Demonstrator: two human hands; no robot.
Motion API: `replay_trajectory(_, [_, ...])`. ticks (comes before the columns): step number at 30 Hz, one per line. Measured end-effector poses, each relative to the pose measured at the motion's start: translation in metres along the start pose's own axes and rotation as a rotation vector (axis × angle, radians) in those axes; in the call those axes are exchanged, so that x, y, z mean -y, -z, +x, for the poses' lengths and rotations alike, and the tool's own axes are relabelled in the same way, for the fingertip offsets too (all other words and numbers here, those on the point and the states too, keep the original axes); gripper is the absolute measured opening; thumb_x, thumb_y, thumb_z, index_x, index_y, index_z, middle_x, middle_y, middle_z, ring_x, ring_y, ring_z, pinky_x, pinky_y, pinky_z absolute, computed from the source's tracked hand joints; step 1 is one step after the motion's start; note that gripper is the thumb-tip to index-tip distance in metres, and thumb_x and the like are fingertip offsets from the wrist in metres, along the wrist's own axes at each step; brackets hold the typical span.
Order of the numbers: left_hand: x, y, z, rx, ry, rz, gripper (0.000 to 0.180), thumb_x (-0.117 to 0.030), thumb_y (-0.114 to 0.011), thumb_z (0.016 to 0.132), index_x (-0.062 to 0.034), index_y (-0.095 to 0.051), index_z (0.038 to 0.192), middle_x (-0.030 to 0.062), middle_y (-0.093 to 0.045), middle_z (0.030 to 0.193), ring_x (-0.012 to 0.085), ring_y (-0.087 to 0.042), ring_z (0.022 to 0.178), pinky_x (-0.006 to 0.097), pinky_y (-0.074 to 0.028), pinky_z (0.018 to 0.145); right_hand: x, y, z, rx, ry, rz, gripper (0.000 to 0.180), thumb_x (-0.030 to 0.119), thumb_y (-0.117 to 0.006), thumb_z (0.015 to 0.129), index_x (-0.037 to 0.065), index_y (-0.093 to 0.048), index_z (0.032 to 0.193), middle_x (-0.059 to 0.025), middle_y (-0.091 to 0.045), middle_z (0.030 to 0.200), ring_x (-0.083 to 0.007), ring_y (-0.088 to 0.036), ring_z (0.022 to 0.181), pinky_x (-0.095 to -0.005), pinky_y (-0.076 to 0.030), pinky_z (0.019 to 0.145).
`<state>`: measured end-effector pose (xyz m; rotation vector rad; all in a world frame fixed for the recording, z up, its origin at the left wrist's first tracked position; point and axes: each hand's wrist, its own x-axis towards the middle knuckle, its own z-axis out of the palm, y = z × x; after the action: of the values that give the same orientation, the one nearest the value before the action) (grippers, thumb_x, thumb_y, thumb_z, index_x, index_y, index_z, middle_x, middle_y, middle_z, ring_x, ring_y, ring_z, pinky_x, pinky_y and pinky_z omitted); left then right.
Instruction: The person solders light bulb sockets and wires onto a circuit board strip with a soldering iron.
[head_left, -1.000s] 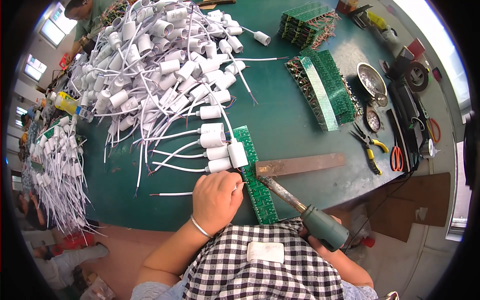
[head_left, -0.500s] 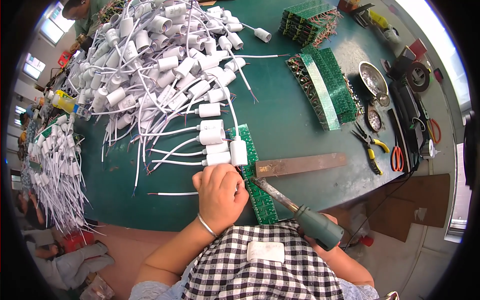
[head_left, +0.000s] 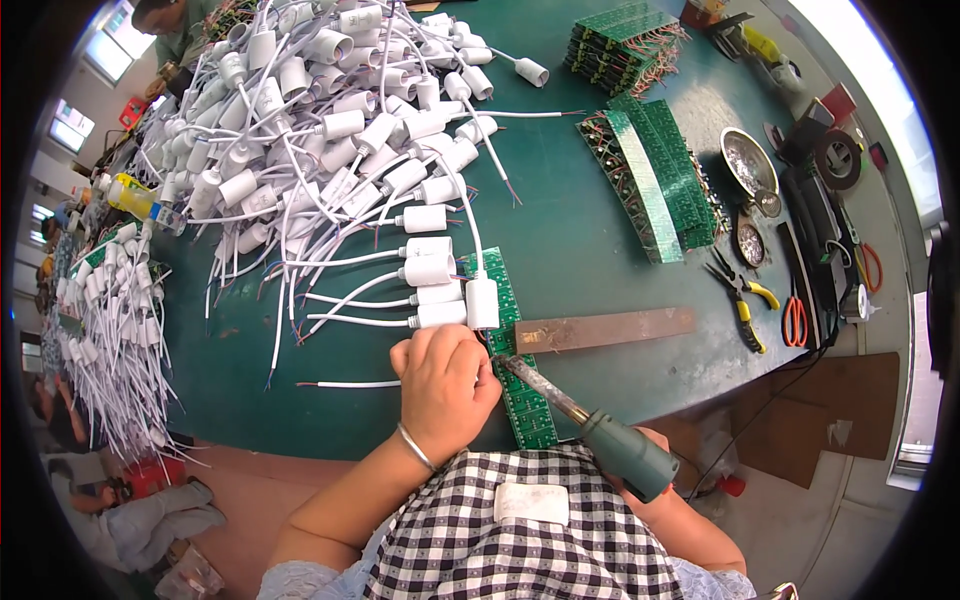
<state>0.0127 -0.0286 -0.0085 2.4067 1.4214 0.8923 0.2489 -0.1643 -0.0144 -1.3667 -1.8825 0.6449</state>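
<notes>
Moved: left hand (head_left: 445, 385) has crept onto the long green circuit-board strip (head_left: 512, 365).
Left hand: I see it curled, pressing.
Right hand (head_left: 655, 490): mostly hidden, seemingly gripping the teal-handled soldering iron (head_left: 590, 430).
Around: white plastic sockets (head_left: 430, 270) crowd close.

Green table (head_left: 590, 240) carries white lamp sockets (head_left: 320, 130), circuit boards (head_left: 660, 180), pliers (head_left: 740, 290)

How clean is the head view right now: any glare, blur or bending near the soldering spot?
Head view: soldering iron and left hand sharp; strong fisheye bends the table edge; window blown out at upper left; metal dish glints; black rim corners.
</notes>
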Motion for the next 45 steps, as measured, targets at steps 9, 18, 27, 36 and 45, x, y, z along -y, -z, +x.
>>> replay_trajectory(9, [0.0,-0.001,0.0,-0.018,-0.005,0.002,0.021,-0.002,-0.064,0.062,-0.0106,-0.053,0.077,0.0022,-0.053,0.089,0.0245,-0.05,0.088,0.038,-0.031,0.079,0.004,0.001,0.0,-0.052,-0.319,0.371,0.031,0.017,-0.066,0.073,-0.002,-0.062,0.096,-0.0075,-0.067,0.073,-0.0199,-0.065,0.068,-0.029,-0.052,0.07])
replay_trajectory(18, [0.003,0.001,-0.002,-0.019,-0.012,-0.044,0.019,-0.004,-0.067,0.063,-0.0114,-0.056,0.077,0.0016,-0.056,0.088,0.0239,-0.051,0.087,0.038,-0.032,0.08,0.003,0.001,0.001,-0.024,-0.189,0.246,0.031,0.011,-0.065,0.072,-0.004,-0.061,0.099,-0.0087,-0.067,0.075,-0.0203,-0.066,0.068,-0.0303,-0.052,0.072])
replay_trajectory(27, [0.007,0.003,-0.003,-0.032,-0.114,-0.02,0.017,-0.005,-0.07,0.064,-0.0122,-0.06,0.077,-0.0002,-0.058,0.088,0.0215,-0.053,0.086,0.038,-0.031,0.081,0.003,0.005,0.004,-0.04,-0.09,0.187,0.028,0.004,-0.07,0.068,0.003,-0.068,0.095,-0.0137,-0.066,0.092,-0.03,-0.066,0.08,-0.0347,-0.054,0.074])
replay_trajectory(36, [0.007,0.002,-0.003,-0.044,-0.137,-0.026,0.017,-0.007,-0.069,0.067,-0.0144,-0.06,0.078,-0.0044,-0.056,0.083,0.0171,-0.053,0.083,0.038,-0.03,0.078,-0.002,-0.004,-0.008,-0.076,-0.094,0.16,0.028,0.012,-0.068,0.07,0.002,-0.065,0.096,-0.0106,-0.066,0.091,-0.0309,-0.062,0.082,-0.0403,-0.047,0.077])
replay_trajectory(45, [0.006,0.003,-0.003,-0.029,-0.126,-0.033,0.019,-0.004,-0.071,0.063,-0.0119,-0.06,0.077,-0.0003,-0.058,0.084,0.0206,-0.054,0.081,0.038,-0.031,0.079,-0.016,0.0,-0.019,0.038,-0.03,0.116,0.041,0.005,-0.07,0.063,0.0,-0.063,0.103,-0.0125,-0.065,0.095,-0.0281,-0.064,0.081,-0.0348,-0.051,0.074])
